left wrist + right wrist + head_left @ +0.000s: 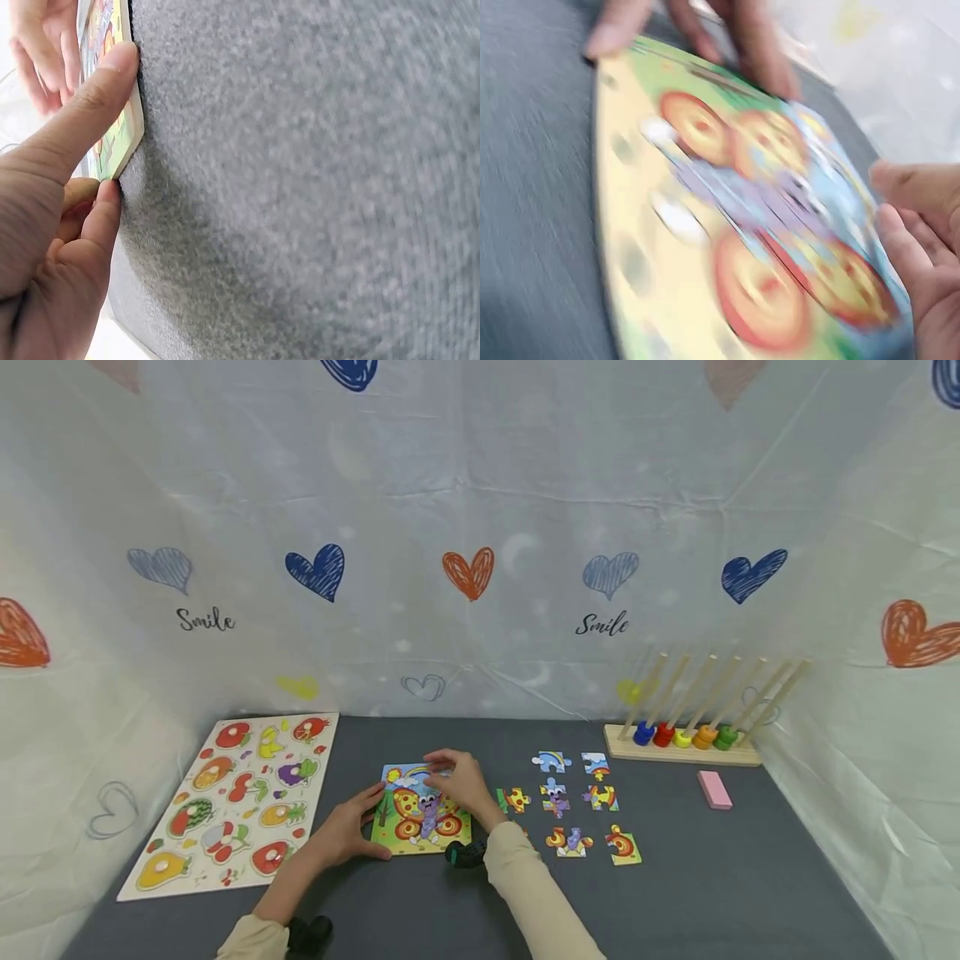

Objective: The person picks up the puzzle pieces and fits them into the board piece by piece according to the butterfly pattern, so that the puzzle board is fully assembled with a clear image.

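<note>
A square butterfly picture puzzle board [405,831] lies on the dark table in front of me. My left hand [347,833] holds its left side, with the thumb at the near corner and the fingers along the left edge. In the left wrist view the thumb [97,97] lies over the board's rim. Over the top right part of the board is my right hand [465,787], fingers extended toward the top edge. In the right wrist view its fingertips [889,217] are beside that edge; blur hides whether they touch. No piece shows in this hand.
Several loose butterfly jigsaw pieces [555,797] lie in rows right of the board. A fruit puzzle board [251,814] lies at the left. At the back right stands a wooden peg rack [682,752] with coloured rings, and a pink block [715,790] lies in front of it.
</note>
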A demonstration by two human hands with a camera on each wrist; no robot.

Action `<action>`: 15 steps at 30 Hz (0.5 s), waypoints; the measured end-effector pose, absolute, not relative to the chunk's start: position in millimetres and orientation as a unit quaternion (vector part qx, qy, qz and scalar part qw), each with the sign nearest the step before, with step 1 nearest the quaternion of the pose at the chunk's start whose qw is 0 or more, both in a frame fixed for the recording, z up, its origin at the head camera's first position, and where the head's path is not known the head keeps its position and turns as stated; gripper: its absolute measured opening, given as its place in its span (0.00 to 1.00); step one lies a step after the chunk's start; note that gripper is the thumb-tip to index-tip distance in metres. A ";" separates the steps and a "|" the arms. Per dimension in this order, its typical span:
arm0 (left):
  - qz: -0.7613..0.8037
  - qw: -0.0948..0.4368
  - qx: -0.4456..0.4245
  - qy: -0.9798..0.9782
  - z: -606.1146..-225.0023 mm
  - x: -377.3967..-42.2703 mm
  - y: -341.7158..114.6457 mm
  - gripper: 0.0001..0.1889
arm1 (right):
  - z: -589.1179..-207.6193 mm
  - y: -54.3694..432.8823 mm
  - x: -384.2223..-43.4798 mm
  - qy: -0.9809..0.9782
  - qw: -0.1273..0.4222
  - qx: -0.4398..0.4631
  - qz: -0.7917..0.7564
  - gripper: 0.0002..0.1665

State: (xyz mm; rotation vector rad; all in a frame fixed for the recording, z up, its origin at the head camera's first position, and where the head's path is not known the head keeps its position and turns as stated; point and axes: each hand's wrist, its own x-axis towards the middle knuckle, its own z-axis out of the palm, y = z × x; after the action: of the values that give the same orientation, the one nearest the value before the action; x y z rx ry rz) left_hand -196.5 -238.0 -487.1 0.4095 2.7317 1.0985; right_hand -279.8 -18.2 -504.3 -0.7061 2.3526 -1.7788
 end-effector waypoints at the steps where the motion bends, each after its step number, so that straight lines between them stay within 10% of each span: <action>1: 0.371 0.086 0.136 0.915 -486.9 -196.4 -238.2 0.53 | -504.1 -11.1 -282.3 0.771 0.056 -0.237 -0.588 0.19; 15: 0.386 0.087 0.142 0.907 -490.2 -198.0 -239.5 0.52 | -497.1 114.7 -304.5 0.742 0.083 -0.213 -0.630 0.24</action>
State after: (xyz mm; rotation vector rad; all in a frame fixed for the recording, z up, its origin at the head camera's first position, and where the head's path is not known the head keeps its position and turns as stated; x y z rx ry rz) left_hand -198.0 -239.5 -490.2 0.4220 2.7032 1.1502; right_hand -304.5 114.7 -497.1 -0.6355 2.2171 -1.8812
